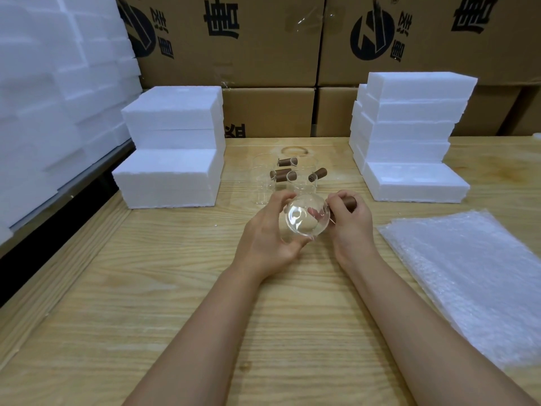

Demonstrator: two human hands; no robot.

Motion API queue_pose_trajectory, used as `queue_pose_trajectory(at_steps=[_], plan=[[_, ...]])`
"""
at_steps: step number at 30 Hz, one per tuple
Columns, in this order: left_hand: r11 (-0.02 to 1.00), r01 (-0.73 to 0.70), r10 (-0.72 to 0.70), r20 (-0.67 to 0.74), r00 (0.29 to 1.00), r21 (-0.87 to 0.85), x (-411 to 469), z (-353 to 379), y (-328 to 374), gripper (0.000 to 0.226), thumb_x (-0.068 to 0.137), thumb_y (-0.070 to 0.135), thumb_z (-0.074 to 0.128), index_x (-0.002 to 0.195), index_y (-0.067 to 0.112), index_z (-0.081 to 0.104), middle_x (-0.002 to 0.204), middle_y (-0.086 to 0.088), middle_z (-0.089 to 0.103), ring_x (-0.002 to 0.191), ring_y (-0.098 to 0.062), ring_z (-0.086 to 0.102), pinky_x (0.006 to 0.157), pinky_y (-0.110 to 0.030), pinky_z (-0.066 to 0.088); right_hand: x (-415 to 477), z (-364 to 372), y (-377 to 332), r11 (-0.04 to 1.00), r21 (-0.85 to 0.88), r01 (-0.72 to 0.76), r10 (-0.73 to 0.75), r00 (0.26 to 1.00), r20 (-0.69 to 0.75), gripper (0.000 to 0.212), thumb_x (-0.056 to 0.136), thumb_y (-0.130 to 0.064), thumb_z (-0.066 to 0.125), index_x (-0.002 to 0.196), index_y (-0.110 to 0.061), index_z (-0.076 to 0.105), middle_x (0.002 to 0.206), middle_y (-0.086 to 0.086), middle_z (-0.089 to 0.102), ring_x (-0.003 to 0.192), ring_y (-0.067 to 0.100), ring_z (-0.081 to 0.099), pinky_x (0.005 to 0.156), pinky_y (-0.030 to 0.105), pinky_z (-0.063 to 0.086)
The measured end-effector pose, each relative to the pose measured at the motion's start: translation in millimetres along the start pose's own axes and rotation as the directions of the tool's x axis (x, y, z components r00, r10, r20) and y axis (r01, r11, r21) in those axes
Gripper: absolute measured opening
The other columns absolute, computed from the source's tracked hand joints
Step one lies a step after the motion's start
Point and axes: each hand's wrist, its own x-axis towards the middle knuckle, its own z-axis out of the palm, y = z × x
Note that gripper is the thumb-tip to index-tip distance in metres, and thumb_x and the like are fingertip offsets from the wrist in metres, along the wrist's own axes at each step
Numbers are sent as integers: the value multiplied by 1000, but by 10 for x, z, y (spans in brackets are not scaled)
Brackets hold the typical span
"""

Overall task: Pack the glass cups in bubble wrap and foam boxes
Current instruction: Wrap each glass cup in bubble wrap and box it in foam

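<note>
Holding glass cup [307,218] above bench [175,288]: left hand [269,238] grip cupping bowl, right hand [351,221] grip closed on brown handle [349,203]. Risk: smooth glass slips, chips on bench before reaching bubble wrap [468,273].

Clear glass cups [306,218] carry dark brown handles [349,203]; foam boxes [172,177] are white, bubble wrap [474,276] translucent white, tabletop [175,303] pale wood-grained, cartons [263,39] tan with black print.

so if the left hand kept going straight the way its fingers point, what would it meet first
Probably the clear glass cups with brown wooden handles standing just beyond the held clear glass cup, which the left hand cradles; depth is hard to judge.
</note>
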Motion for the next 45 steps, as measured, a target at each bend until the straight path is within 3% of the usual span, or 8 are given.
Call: queue_pose_trajectory(at_steps=[5,13,27,29,31,34,36,45], plan=[[990,88,-83,53,995,-109,7,-5,-25,72,71,23,85,131,22,46,114,22,56,104,-4,59,88,-14,44,10,-24,22,977,-207,41,-45,999,-13,17,90,-9,61,76,-13,52,62,-3,54,50,11,54,59,31,57],[918,310,-254,234,938,-247,62,25,-112,78,77,16,80,142,29,38,121,3,53,108,-22,58,98,-43,49,54,-116,110,763,-639,96,-134,991,-11,16,91,-30,61,81,-18,55,75,-8,63,69,1,57,57,11,39],[942,321,-278,300,913,-103,73,66,-182,91,89,20,68,155,26,6,151,0,38,135,-14,41,104,-21,29,160,-171,-204,550,-827,115,-43,993,109,20,93,-38,57,94,-18,60,96,-2,60,91,17,56,76,29,43],[938,332,-288,307,907,-102,78,75,-202,93,91,20,66,154,29,-2,155,2,32,139,-13,35,108,-23,26,273,-290,-478,450,-881,142,-145,986,85,20,92,-37,57,93,-18,60,85,-5,57,82,15,52,67,28,37],[936,337,-293,306,906,-101,90,88,-210,93,92,19,63,154,30,-6,159,1,24,143,-11,27,111,-23,21,395,-515,-772,244,-963,115,-202,977,65,24,90,-35,60,77,-15,56,72,-1,55,69,17,49,60,29,34],[942,328,-295,285,912,-77,100,92,-213,92,94,18,60,153,32,-9,161,3,15,147,-10,15,119,-32,16,480,-836,-1046,-157,-981,-116,-23,993,-113,44,85,-44,66,64,-10,47,63,7,51,63,24,49,59,32,40],[952,303,-280,259,924,-53,100,90,-206,92,94,17,59,153,33,-9,162,5,11,148,-8,11,121,-35,15,459,-959,-1071,-317,-930,-186,140,960,-240,50,80,-50,70,68,-7,47,68,10,54,71,29,54,72,36,47],[947,312,-290,212,933,-77,112,93,-245,91,94,13,59,153,33,-7,162,2,10,148,-13,10,121,-42,18,328,-919,-1144,-309,-922,-232,258,913,-316,34,87,-26,69,70,0,56,67,10,59,70,28,56,71,35,44]])
